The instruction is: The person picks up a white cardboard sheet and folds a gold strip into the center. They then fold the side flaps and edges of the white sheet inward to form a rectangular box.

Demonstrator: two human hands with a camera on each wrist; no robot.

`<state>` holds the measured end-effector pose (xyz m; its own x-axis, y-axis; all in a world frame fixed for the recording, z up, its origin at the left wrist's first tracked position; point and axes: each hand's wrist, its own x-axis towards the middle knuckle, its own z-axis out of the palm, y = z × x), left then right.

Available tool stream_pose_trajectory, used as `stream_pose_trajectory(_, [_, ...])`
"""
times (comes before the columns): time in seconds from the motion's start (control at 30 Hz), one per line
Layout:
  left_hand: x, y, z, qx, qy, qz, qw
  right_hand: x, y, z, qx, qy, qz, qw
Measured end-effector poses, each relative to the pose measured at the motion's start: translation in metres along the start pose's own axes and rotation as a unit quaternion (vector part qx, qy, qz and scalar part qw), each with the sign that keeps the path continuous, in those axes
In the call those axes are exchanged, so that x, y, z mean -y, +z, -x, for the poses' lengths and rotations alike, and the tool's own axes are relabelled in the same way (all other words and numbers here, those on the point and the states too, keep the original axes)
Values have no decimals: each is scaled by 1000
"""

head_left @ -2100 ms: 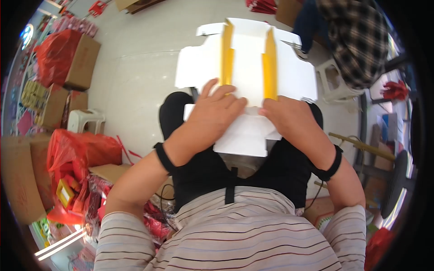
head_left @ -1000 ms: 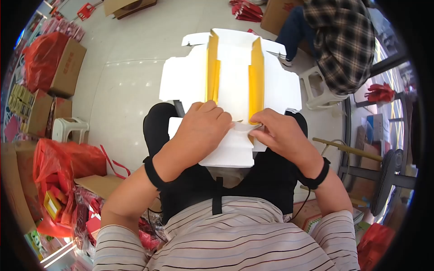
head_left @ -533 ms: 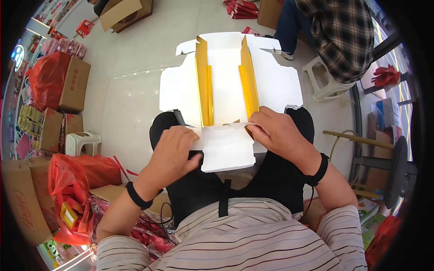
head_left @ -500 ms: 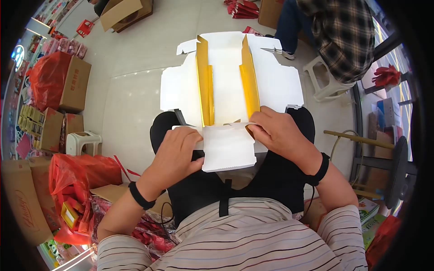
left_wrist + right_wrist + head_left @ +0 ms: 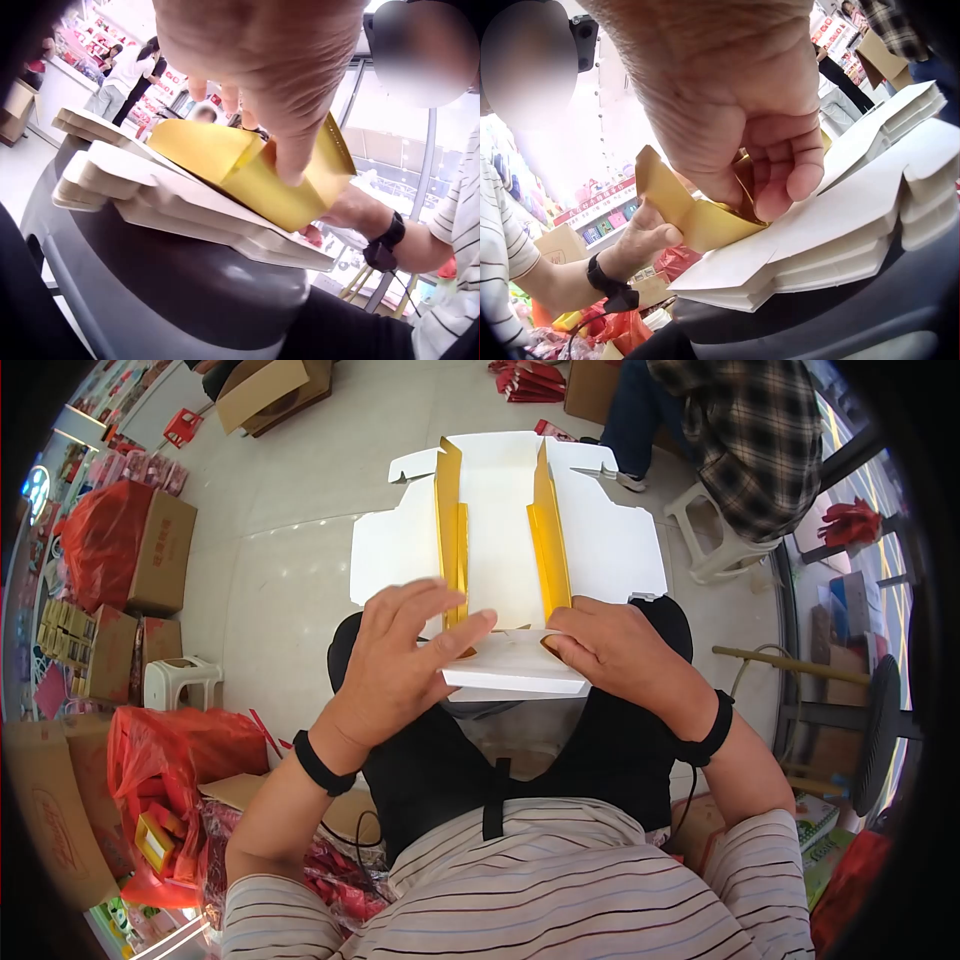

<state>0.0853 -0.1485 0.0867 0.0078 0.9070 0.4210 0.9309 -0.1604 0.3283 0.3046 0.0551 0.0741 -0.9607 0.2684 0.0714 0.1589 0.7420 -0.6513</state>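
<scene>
A white cardboard blank (image 5: pixel 503 530) with two raised yellow strips (image 5: pixel 548 555) lies on a stack of similar sheets (image 5: pixel 187 221) on a dark seat (image 5: pixel 202 292). The right hand (image 5: pixel 625 655) pinches the near right corner, where the yellow card (image 5: pixel 712 225) bends between thumb and fingers in the right wrist view. At the near left corner the left hand (image 5: pixel 390 660) has its fingers spread and its thumb stretched inward. The left wrist view shows its thumb against the yellow outer face (image 5: pixel 281 199). Between both hands, the near white flap (image 5: pixel 515 678) is tilted up.
Red plastic bags (image 5: pixel 190 750) and brown cartons (image 5: pixel 160 550) stand at the left, near a white stool (image 5: pixel 183 682). At the upper right a person in a checked shirt (image 5: pixel 750 440) sits on a white stool (image 5: pixel 705 545). An open carton (image 5: pixel 270 395) is at the top.
The left hand has shifted inward and up from the left side of the near flap, its fingers spreading. That flap, flat before, has tipped up. The right hand keeps its hold at the corner.
</scene>
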Motion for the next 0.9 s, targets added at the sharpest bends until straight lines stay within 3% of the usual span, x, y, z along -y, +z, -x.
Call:
stream_pose_trajectory(0.07, [11,1,-7,23,-7,17,1000,2,2,-1,5,2,0,1000])
stream_pose_trajectory(0.17, [22,13,-6,54,48,28,997,3,3,-2,1,0,4,1000])
stream_pose_trajectory(0.37, [5,16,5,102,39,102,989,13,-10,19,51,27,-5,998])
stream_pose_trajectory(0.53, [5,28,11,74,28,136,988,18,-13,30,58,25,-23,998])
stream_pose_trajectory(0.7, [2,30,5,33,-13,203,978,9,7,32,-4,13,-5,1000])
stream_pose_trajectory(0.8, [6,29,5,29,-3,162,986,7,15,27,-44,28,-45,998])
stream_pose_trajectory(0.9, [-5,27,3,12,-150,229,962,7,17,23,-68,32,-57,995])
